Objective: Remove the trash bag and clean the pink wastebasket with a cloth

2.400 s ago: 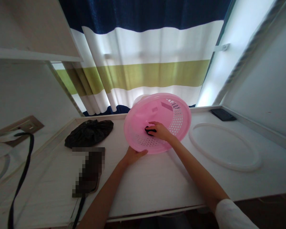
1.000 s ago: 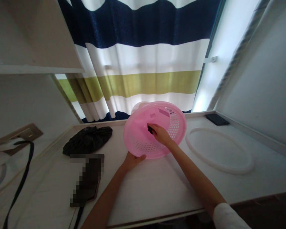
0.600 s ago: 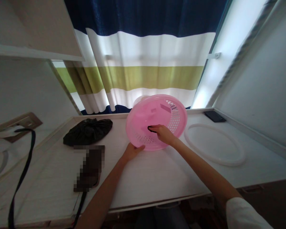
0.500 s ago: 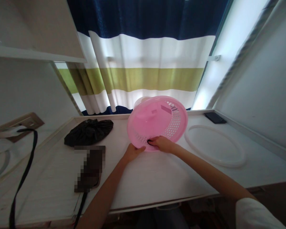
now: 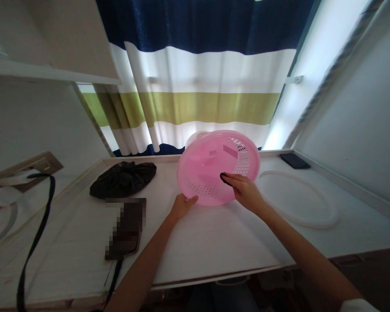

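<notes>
A pink plastic basket (image 5: 208, 167) with perforated sides lies tilted on the white desk, its open mouth facing me. My left hand (image 5: 183, 205) is closed on the lower left of its rim, thumb on the near side. Fingertips pinched, my right hand (image 5: 245, 189) holds a small black loop (image 5: 225, 179) in front of the basket's mouth, at its lower right. Exactly what the loop is, I cannot tell. Behind the basket's upper left edge, a pale rounded thing (image 5: 195, 138) is mostly hidden.
A white oval ring (image 5: 299, 197) lies flat at the right, with a flat black object (image 5: 295, 160) beyond it. At the left are a black plastic bag (image 5: 123, 178), a blurred-out phone-like device (image 5: 126, 229) and a black cable (image 5: 39, 234). A striped curtain (image 5: 208, 106) hangs behind.
My right hand has moved up and right with the black loop, away from the basket's lower rim. My left hand keeps its hold on the rim.
</notes>
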The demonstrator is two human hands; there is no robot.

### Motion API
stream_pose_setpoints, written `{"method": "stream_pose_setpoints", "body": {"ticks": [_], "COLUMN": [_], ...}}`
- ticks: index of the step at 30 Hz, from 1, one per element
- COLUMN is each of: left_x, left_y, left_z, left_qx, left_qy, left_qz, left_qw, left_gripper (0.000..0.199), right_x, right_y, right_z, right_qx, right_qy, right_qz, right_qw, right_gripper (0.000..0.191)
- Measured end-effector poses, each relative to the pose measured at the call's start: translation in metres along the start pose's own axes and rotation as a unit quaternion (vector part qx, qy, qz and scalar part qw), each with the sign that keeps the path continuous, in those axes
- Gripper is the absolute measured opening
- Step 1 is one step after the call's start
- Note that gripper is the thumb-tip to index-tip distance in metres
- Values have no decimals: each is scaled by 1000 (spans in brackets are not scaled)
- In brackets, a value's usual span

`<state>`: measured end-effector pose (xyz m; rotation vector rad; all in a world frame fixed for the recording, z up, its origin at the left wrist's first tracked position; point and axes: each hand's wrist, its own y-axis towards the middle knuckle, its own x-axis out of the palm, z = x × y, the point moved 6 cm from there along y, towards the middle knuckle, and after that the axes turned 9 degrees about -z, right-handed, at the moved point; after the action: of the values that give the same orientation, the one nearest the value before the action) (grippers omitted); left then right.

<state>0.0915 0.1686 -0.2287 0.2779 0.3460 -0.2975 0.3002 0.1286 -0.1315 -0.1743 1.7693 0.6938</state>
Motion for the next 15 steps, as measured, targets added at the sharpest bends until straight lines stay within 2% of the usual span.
{"method": "stream_pose_setpoints", "body": {"ticks": [2, 6, 9, 12, 15], "left_x": [-2, -4, -4, -1, 1], "left_y": [-1, -2, -4, -5, -5], "left_z": [1, 9, 19, 25, 24], "left_qx": [-2, 1, 37, 67, 58], "left_qy": [12, 23, 4, -28, -32], "left_qz": [24, 84, 121, 121, 116], "left_qw": [1000, 996, 992, 990, 991], "left_gripper": [34, 34, 34, 48, 50], "right_x": [6, 42, 62, 75, 76], "right_y": [8, 37, 58, 68, 67], "right_z": [7, 10, 10, 3, -3], "right_qx": [18, 6, 24, 12, -5], "right_qy": [-11, -14, -20, -9, 16], "right_qz": [-10, -83, -106, -148, -135], "right_qw": [1000, 996, 994, 989, 991], "right_gripper": [56, 53, 49, 45, 45]}}
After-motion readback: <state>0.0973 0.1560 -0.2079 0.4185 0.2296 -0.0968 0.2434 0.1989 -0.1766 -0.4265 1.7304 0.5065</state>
